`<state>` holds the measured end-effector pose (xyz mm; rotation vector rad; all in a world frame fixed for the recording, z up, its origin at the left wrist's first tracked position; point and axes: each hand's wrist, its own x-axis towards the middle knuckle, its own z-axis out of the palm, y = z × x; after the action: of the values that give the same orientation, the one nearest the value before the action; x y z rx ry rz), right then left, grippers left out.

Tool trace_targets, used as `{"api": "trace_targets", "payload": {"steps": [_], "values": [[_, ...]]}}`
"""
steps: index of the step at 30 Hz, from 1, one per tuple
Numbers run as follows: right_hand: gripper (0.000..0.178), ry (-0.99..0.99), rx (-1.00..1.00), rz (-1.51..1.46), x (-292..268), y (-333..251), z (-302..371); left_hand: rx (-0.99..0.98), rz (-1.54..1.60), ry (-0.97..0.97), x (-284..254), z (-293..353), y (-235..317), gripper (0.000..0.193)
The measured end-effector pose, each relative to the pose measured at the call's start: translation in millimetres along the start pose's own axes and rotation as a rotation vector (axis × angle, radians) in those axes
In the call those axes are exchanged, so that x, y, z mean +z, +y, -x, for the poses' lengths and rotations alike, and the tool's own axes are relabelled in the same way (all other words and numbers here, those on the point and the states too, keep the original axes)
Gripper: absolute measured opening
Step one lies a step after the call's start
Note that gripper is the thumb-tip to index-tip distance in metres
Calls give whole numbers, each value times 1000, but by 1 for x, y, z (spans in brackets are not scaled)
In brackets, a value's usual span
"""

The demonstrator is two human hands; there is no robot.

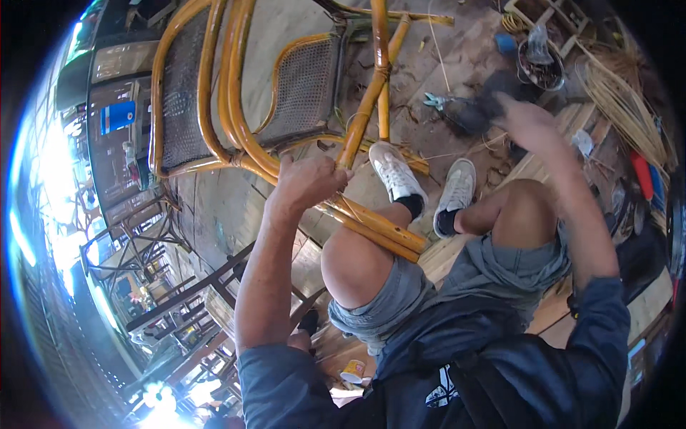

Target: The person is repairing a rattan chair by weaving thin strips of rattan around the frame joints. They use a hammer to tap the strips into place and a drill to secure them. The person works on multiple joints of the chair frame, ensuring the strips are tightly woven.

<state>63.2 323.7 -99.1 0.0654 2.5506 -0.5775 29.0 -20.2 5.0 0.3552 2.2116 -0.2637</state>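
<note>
A chair of bent, glossy yellow-brown rattan poles point(236, 79) with dark woven mesh panels point(304, 82) lies tipped over in front of me. Its pole ends point(379, 230) rest across my left thigh. My left hand point(307, 179) is closed around a pole of the frame, near a joint. To the right, away from the chair, my right hand point(527, 123) is raised and smeared by motion, so its fingers cannot be read. A thin pale strand point(457, 151) runs between the chair and that hand; whether it is held cannot be made out.
Teal-handled pliers point(434, 101) are beside a dark object point(468, 114) on the dirty floor. A metal basin point(541, 64), a blue cup point(505, 43) and a bundle of cane strips point(623, 96) stand farther right. Dark wooden furniture frames point(207, 286) crowd the left.
</note>
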Motion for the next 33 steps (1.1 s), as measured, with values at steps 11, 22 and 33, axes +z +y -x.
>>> {"api": "trace_targets", "payload": {"steps": [11, 22, 33], "values": [[25, -649, -450, -1224, 174, -186, -22, -43, 54, -45, -10, -7, 10, 45], [23, -504, -498, -273, 184, -126, 24, -81, 124, -123, -14, -11, 15, 42], [34, -171, -474, -1251, 153, -153, -24, 4, 160, 222, -9, 5, 21, 41]]}}
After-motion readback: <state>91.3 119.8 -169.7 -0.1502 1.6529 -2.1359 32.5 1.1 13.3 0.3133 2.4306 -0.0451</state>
